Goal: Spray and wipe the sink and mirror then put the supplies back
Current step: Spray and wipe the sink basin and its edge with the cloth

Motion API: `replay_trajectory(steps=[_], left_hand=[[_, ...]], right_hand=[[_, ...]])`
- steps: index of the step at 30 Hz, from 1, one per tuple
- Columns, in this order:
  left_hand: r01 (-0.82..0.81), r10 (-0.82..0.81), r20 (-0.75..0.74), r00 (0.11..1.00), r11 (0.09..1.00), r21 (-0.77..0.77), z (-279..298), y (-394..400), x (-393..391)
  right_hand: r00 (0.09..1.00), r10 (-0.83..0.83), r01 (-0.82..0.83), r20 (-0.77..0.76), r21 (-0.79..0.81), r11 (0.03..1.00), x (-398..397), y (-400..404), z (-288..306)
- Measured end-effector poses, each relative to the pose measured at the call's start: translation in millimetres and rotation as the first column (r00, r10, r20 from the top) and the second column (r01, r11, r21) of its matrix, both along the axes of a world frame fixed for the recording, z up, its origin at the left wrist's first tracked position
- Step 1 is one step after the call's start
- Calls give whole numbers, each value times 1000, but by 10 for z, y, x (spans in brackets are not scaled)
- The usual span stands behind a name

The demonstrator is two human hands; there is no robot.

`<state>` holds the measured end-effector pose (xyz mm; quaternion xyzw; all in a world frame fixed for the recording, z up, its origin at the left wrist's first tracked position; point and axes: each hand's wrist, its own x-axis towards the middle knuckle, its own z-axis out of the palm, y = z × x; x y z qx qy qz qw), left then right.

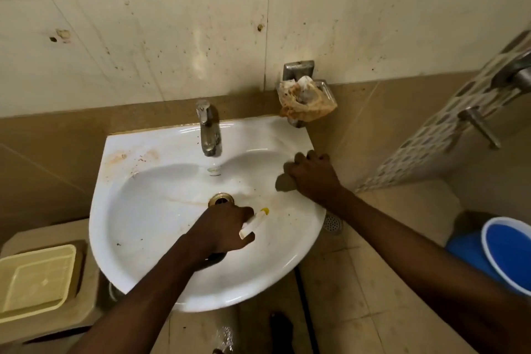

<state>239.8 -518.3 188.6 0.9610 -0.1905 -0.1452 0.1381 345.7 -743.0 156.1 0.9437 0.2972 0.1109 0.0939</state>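
Observation:
A white wall-hung sink (149,224) has brown stains on its left rim and around the drain (221,200). My left hand (222,228) is inside the basin just below the drain, closed around a white spray nozzle with a yellow tip (255,218); the rest of the bottle is hidden under the hand. My right hand (313,177) presses down on the sink's right rim, fingers curled over a dark cloth (283,184) that shows at its left side. No mirror is clearly in view.
A metal tap (208,129) stands at the sink's back. A wall soap dish (306,98) holds a stained crumpled wrapper. A yellow plastic tray (36,276) lies on a ledge at left. A blue bucket (508,253) and a floor drain (332,224) are at right.

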Motion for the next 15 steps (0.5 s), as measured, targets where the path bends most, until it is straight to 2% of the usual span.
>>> replay_trajectory(steps=[4,8,10,12,14,15], left_hand=[[14,-15,-63,998,1000,-18,30,10,1],[37,-37,-63,997,999,2,31,70,-75],[5,-5,-32,999,1000,14,-20,134,-93],[-6,6,7,1000,999,39,-57,209,-91],[-18,17,39,999,1000,26,-87,293,-92],[-31,31,40,999,1000,3,-93,332,-95]], right_hand=[[990,27,-39,-141,-82,996,-516,-83,-120],[999,-33,26,-35,-174,984,-43,192,-144],[996,-71,58,-60,-189,980,180,375,-197],[975,-69,40,-213,-136,990,146,546,-380],[934,44,-85,-354,-101,991,-76,628,-587],[924,106,-156,-368,-107,982,-148,629,-676]])
